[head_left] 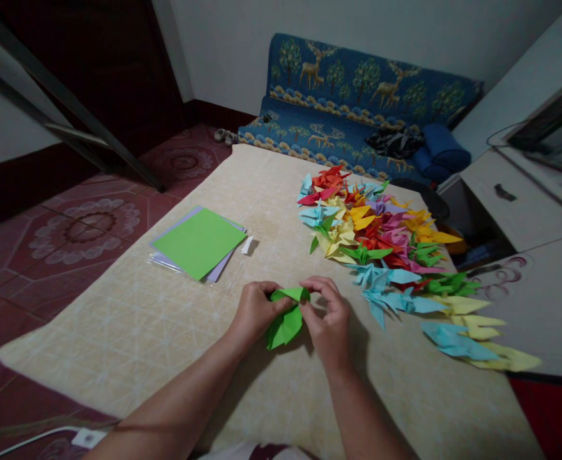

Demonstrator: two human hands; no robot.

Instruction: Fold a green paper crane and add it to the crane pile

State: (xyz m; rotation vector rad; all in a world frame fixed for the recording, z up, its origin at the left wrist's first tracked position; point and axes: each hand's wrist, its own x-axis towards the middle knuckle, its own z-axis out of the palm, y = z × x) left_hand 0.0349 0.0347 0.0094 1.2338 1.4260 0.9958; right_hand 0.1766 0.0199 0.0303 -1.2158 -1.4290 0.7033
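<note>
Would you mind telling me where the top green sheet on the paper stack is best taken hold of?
Probably at its near corner, coming from the person's side with the left hand. The green sheet lies flat on the stack, turned so that a corner points toward the person and juts past the sheets beneath. That leaves an edge a finger could slip under, though both hands now hold the folded green paper.

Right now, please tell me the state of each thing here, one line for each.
Green paper: partly folded, held by both hands.
Left hand: gripping the paper.
Right hand: pinching the paper.
Paper stack: flat, unfolded, green sheet on top.
Folded cranes: finished, heaped on table.
</note>
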